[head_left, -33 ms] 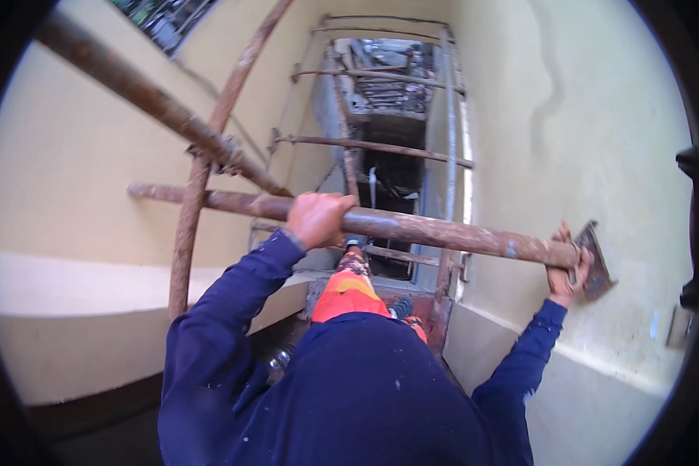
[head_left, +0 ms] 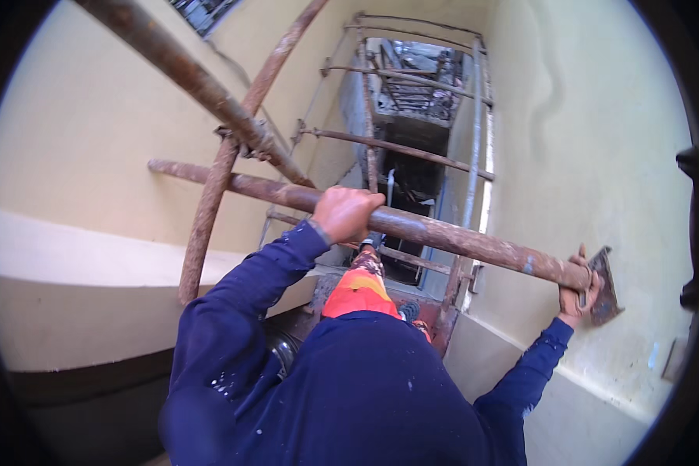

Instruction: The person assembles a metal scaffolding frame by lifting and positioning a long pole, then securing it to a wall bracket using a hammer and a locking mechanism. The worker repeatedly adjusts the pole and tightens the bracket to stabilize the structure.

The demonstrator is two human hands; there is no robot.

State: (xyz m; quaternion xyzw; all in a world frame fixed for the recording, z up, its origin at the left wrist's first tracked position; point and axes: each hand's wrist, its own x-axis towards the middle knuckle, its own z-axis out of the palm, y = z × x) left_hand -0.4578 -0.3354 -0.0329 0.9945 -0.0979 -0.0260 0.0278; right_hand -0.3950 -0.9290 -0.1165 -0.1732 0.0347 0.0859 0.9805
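Note:
A rusty steel pipe [head_left: 443, 235] stretches across in front of me, its right end lower in the picture than its left. Around its middle my left hand [head_left: 347, 213] is closed, knuckles up. My right hand [head_left: 581, 286] is closed on the pipe's right end, the thumb side uppermost. Just beyond that hand a flat rusty metal plate [head_left: 607, 286] sits at the pipe's end, close to the right wall. Toward the left, the pipe crosses an upright rusty scaffold pole [head_left: 207, 213].
A thick diagonal pole [head_left: 186, 74] is joined to the upright by a clamp [head_left: 248, 146]. More scaffold bars [head_left: 396, 147] span the narrow gap ahead, above a dark drop. Cream walls [head_left: 582, 155] flank both sides. My orange-trousered leg [head_left: 359, 291] shows below.
The view has turned slightly, so the scaffold appears farther right. In the picture, the pipe's right end sits lower and its left end higher. Both hands keep their hold.

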